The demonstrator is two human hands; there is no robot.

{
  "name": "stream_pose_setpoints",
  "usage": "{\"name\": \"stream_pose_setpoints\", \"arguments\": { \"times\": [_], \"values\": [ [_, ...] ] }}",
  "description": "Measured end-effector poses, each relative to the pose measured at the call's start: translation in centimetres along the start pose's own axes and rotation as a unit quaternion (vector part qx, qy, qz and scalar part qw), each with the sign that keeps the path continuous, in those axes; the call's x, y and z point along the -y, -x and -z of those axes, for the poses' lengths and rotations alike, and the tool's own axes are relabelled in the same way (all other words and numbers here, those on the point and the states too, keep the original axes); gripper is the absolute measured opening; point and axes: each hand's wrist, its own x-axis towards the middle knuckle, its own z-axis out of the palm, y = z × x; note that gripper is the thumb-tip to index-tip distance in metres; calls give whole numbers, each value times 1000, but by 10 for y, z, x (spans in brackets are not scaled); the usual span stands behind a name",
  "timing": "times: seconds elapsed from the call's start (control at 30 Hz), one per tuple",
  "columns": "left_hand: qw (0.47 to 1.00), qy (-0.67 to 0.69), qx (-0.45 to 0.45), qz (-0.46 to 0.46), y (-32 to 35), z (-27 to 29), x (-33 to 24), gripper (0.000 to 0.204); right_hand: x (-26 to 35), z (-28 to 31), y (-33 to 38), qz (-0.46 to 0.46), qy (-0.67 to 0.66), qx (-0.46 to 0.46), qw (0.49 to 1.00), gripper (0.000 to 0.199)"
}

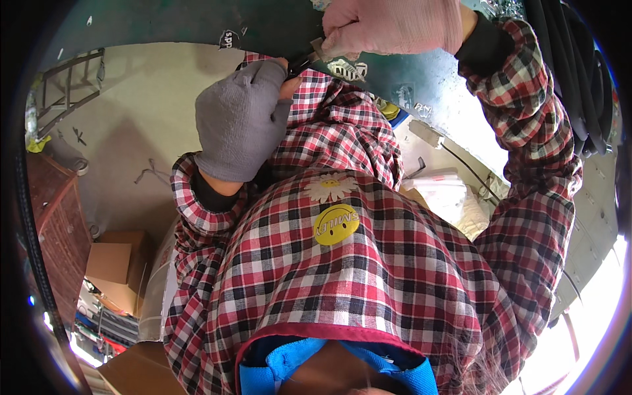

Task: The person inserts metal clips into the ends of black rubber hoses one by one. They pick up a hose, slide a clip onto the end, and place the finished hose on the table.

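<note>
My left hand (pixel 241 122), in a grey glove with bare fingertips, is closed round a thin black piece (pixel 301 65) that looks like the end of a cable or tube. Most of it is hidden inside the fist. My right hand (pixel 398 27), in a pink glove, pinches a small flat brownish-grey piece (pixel 317 50) at the tip of the black one. The two pieces meet or nearly touch; I cannot tell if they are joined. Both hands are at the near edge of a dark green tabletop (pixel 164 20).
Thick black hoses (pixel 576 79) hang in a bundle at the far right. Paper scraps stick to the tabletop. Below lie white plastic bags (pixel 440 194) on the right, and a cardboard box (pixel 118 263) and a reddish-brown cabinet (pixel 59 217) on the left. A metal frame (pixel 69 92) stands on the floor.
</note>
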Motion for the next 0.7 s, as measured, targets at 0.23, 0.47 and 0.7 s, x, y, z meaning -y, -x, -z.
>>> {"name": "stream_pose_setpoints", "arguments": {
  "times": [0.23,0.47,0.7],
  "values": [
    [1000,-12,1,-6,3,-3,0,21,-3,-10,3,1,-5,-17,1000,29],
    [1000,-13,-2,-11,3,-2,1,20,-12,-14,-1,77,-3,-29,997,31],
    [1000,2,-9,-4,4,1,7,19,-3,10,1,-46,-47,54,996,29]
  ]
}}
